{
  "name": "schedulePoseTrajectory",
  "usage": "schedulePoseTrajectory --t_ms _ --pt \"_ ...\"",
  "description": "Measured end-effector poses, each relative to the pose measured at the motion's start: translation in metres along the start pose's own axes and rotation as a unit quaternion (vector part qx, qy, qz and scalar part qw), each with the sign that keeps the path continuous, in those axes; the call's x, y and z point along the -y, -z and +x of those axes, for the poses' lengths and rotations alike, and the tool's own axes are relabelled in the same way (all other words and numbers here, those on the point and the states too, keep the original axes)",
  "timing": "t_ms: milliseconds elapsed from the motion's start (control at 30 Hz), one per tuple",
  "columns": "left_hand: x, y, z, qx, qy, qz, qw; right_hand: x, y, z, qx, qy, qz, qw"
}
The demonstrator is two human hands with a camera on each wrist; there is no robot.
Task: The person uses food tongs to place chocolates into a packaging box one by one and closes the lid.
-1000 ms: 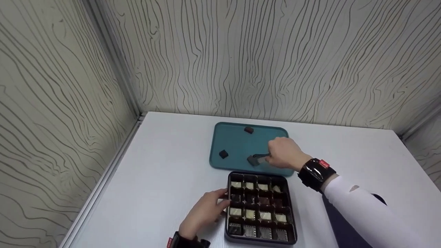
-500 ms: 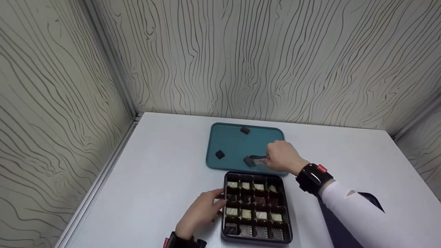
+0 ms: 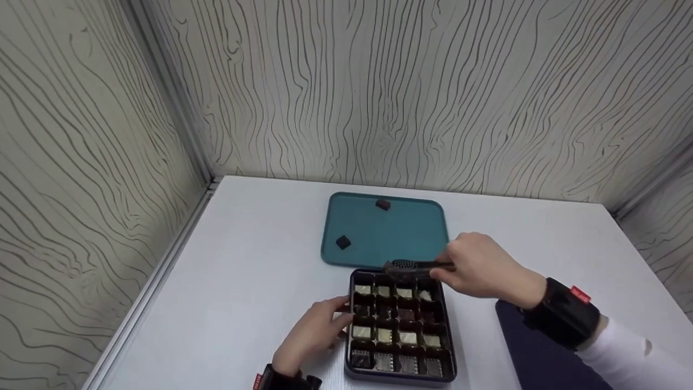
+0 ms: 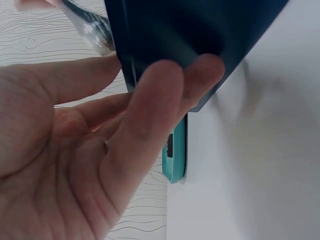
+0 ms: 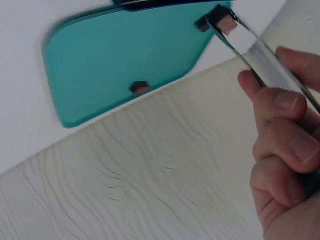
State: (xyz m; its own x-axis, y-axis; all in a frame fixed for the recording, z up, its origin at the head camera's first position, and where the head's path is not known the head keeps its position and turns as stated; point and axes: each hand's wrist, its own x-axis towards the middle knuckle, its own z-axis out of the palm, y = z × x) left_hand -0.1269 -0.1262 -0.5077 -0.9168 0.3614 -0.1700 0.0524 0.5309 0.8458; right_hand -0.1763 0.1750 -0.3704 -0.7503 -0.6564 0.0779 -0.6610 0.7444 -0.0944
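Observation:
My right hand [image 3: 484, 266] grips a pair of tongs [image 3: 433, 269], its fingers curled round the handles. Pinched between the tong tips is a small dark chocolate [image 5: 226, 22], held over the far edge of a dark compartmented box [image 3: 400, 376]. Pale chocolates fill two of the box's rows, with dark ones in another. Along the front row I see several patterned silvery compartments and a dark piece at the left. My left hand [image 3: 316, 327] touches the box's left side with thumb and fairly straight fingers; the left wrist view shows the fingertips against its dark wall.
Behind the box lies a teal tray [image 3: 390, 235] bearing a dark chocolate [image 3: 343, 242] at left and another chocolate [image 3: 383, 205] at the back edge. A dark blue flat object [image 3: 533, 341] lies under the right forearm. Patterned walls stand behind and to the left.
The tongs have lifted the chocolate off the tray and come toward me, over the box's far edge. My right hand moved back and right; my left hand stays at the box.

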Motion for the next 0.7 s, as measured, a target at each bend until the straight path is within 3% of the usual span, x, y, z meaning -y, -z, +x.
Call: schedulePoseTrajectory --t_ms 133,300,700 --pt "-0.001 0.0 0.0 0.006 0.003 -0.007 1.0 0.019 0.01 -0.023 0.02 0.069 -0.002 0.997" --pt "0.001 0.001 0.0 0.005 0.001 -0.005 1.0 0.038 0.006 -0.036 0.048 0.14 -0.018 0.989" --pt "-0.001 0.0 0.001 0.007 0.014 -0.009 0.9998 0.06 -0.012 -0.033 0.041 0.203 -0.065 0.976"
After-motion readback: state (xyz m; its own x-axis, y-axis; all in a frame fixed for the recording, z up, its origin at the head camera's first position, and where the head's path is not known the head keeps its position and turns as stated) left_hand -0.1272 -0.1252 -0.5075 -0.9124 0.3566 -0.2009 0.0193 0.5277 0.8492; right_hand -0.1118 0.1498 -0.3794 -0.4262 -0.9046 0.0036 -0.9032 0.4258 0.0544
